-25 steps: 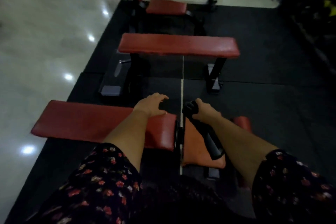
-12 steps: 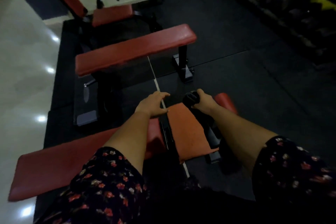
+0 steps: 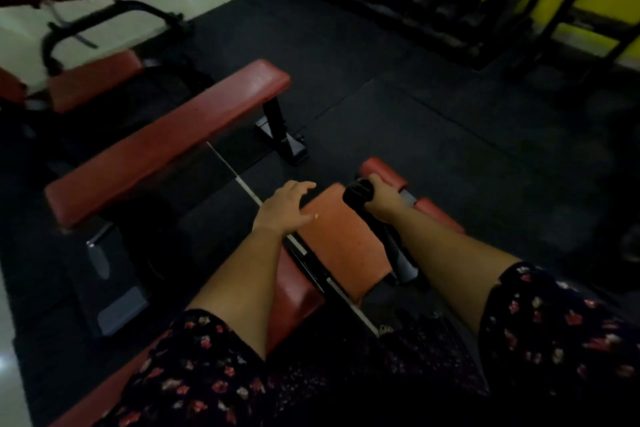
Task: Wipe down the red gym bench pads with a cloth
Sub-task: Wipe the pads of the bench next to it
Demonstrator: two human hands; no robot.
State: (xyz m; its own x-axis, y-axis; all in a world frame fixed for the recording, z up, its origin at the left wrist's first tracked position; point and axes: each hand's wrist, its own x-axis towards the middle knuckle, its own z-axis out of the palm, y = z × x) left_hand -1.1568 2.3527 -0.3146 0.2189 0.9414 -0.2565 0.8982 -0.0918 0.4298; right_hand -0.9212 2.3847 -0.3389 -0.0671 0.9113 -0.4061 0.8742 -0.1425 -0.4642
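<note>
The right hand is curled tight round a dark wad, which I take to be the cloth, though the dim light hides its folds. It sits at the far right corner of the orange-red seat pad. From there the bare pad lies to the near left of the cloth, and its long axis runs from far to near, leaning slightly right. A wipe would likely draw back toward the body along that line. The left hand is open with fingers spread and rests at the pad's far left edge, holding nothing. The right hand is therefore the working one. The longer red back pad stretches away to the near left under the left forearm.
</note>
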